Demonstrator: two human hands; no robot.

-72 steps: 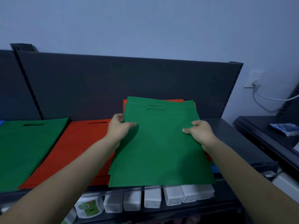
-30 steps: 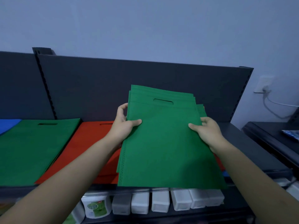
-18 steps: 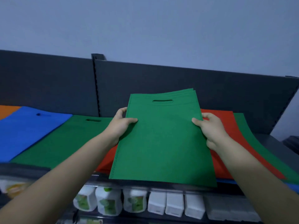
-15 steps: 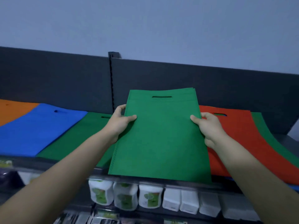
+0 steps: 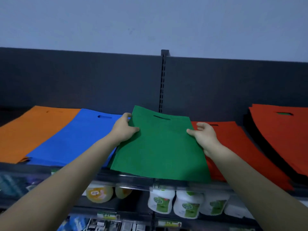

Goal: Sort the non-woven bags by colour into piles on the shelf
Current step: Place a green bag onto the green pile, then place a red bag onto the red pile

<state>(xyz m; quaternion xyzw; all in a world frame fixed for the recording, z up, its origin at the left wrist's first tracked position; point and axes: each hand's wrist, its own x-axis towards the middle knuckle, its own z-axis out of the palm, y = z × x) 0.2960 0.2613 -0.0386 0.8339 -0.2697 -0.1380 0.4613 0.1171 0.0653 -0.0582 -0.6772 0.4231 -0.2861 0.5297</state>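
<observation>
A flat, matte green bag (image 5: 160, 147) with a slot handle near its far edge is gripped at both sides by the curled fingers of the left hand (image 5: 124, 130) and right hand (image 5: 205, 139), over the shelf (image 5: 16, 167) front edge, between the blue pile (image 5: 71, 139) and the red pile (image 5: 233, 144).

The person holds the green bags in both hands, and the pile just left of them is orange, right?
No. In the head view the blue pile lies just left of the green bags; the orange pile is beyond it. The left hand and right hand do hold them.
</observation>
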